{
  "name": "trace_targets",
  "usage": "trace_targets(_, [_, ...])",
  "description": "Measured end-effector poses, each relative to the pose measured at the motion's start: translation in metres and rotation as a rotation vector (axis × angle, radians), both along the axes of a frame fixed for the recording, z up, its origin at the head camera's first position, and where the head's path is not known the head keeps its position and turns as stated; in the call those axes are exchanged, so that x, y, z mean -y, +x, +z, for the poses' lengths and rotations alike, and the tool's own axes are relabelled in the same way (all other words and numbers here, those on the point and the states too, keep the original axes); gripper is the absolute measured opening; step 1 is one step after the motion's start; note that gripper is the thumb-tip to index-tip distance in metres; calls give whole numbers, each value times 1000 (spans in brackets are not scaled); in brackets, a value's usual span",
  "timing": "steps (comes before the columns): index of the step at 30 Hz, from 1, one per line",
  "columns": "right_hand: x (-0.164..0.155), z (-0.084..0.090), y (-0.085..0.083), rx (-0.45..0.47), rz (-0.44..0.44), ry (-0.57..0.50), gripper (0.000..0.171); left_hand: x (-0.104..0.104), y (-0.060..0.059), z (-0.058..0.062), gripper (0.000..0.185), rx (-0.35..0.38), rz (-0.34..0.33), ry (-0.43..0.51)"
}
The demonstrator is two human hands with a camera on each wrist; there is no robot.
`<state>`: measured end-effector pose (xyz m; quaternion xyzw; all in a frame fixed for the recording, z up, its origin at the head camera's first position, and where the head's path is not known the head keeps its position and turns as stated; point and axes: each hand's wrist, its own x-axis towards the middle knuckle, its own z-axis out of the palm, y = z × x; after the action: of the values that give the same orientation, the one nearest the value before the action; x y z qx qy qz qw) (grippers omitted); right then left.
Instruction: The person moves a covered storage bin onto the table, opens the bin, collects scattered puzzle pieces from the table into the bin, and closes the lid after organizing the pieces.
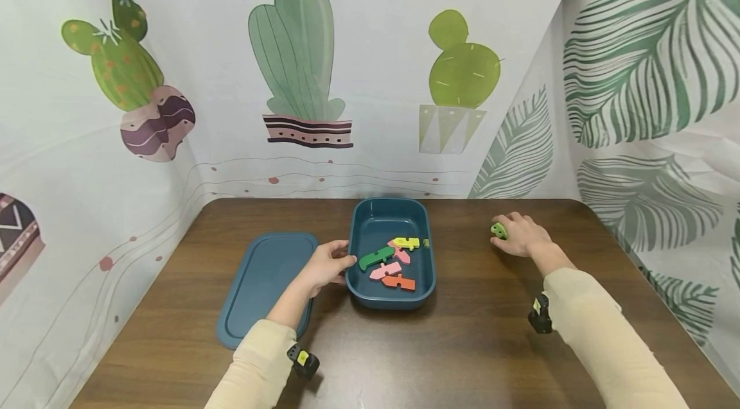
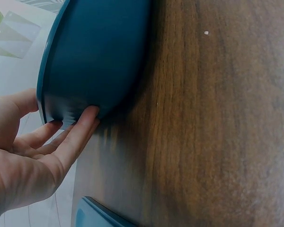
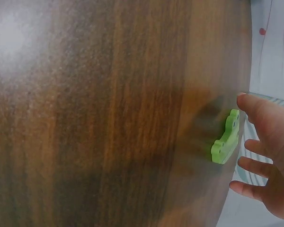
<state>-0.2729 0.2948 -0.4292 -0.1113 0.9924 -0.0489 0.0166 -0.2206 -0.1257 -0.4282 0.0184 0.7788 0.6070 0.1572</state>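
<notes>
My left hand [image 1: 324,266] grips the left side of a blue plastic box [image 1: 390,304]. Its thumb lies at the rim while the fingers press on the outer wall, as the left wrist view shows. Inside the box are several flat coloured pieces with notches and pegs: a dark green piece [image 1: 376,258], a yellow piece [image 1: 406,243], an orange piece [image 1: 399,282] and pink ones [image 1: 385,270]. Over at the right, my right hand [image 1: 525,235] reaches with spread fingers around a light green piece [image 3: 226,139] with dark dots; the right wrist view shows a gap between them.
A flat blue lid [image 1: 266,287] lies on the brown wooden table [image 1: 462,357], left of the box and partly under the left forearm in the head view. Cloth printed with cacti and leaves [image 1: 376,75] hangs behind the table and along its sides.
</notes>
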Motion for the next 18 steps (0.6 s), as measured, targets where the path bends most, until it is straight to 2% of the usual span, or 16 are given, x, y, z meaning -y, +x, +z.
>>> trace_targets(4, [-3, -3, 0, 4, -12, -3, 51, -3, 8, 14, 52, -1, -8, 0])
trace_targets(8, [-7, -6, -1, 17, -24, -10, 51, -3, 11, 19, 52, 6, -6, -2])
trace_targets(17, [-10, -11, -3, 58, -37, -35, 57, -3, 11, 18, 52, 4, -10, 1])
trace_targets(18, [-10, -11, -4, 60, -37, -38, 58, -2, 8, 13, 53, 5, -6, 3])
